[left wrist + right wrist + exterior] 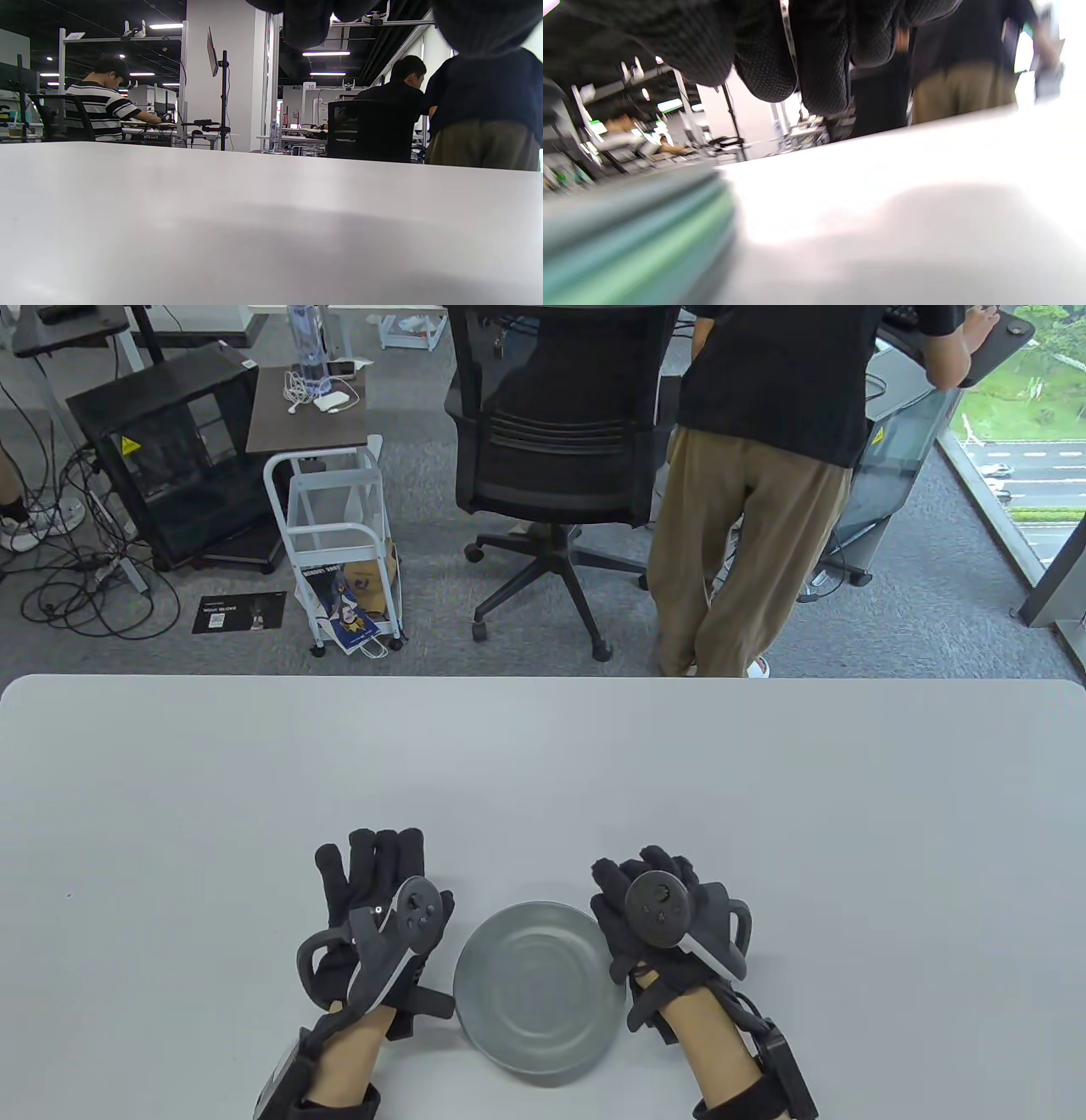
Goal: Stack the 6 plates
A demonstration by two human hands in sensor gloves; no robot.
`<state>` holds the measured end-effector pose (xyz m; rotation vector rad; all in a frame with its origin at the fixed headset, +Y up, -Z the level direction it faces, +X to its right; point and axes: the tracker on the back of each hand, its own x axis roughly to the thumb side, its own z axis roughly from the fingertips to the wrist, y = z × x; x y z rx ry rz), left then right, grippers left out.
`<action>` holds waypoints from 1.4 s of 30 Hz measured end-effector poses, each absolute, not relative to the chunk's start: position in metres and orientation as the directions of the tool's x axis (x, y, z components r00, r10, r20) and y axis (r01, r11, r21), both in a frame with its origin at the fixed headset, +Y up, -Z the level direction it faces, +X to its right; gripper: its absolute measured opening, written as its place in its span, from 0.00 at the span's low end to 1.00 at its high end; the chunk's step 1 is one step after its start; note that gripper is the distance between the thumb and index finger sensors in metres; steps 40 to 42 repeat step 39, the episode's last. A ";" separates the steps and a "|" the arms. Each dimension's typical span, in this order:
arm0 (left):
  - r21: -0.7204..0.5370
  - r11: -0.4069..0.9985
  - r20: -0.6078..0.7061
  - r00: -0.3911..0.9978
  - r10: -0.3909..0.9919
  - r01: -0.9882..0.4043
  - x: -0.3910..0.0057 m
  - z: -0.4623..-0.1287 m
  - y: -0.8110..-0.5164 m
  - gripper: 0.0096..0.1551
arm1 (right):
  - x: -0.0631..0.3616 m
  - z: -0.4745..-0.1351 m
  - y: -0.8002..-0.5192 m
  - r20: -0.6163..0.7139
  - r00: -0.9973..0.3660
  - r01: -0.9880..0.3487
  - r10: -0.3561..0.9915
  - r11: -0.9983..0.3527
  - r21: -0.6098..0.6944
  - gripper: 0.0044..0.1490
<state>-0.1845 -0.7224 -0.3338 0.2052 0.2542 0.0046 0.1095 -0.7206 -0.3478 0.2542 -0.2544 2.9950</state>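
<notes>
A stack of plates with a grey plate on top stands near the front edge of the white table. In the right wrist view the stack's side shows blurred grey, teal and green rims at the lower left. My left hand lies flat on the table just left of the stack, fingers stretched forward, holding nothing. My right hand is just right of the stack, fingers loosely curled, holding nothing; its fingers hang in from the top of the right wrist view. The left hand's fingers show at the top of its view.
Beyond the table's far edge stand a black office chair, a person in tan trousers and a white wire cart. The table surface stretches bare ahead of the left hand.
</notes>
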 end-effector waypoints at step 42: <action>0.068 0.990 -0.286 0.953 -0.098 0.123 -0.184 -0.341 -0.741 0.62 | 0.107 -0.352 -0.743 0.068 -0.988 0.128 -0.139 -0.981 -0.147 0.51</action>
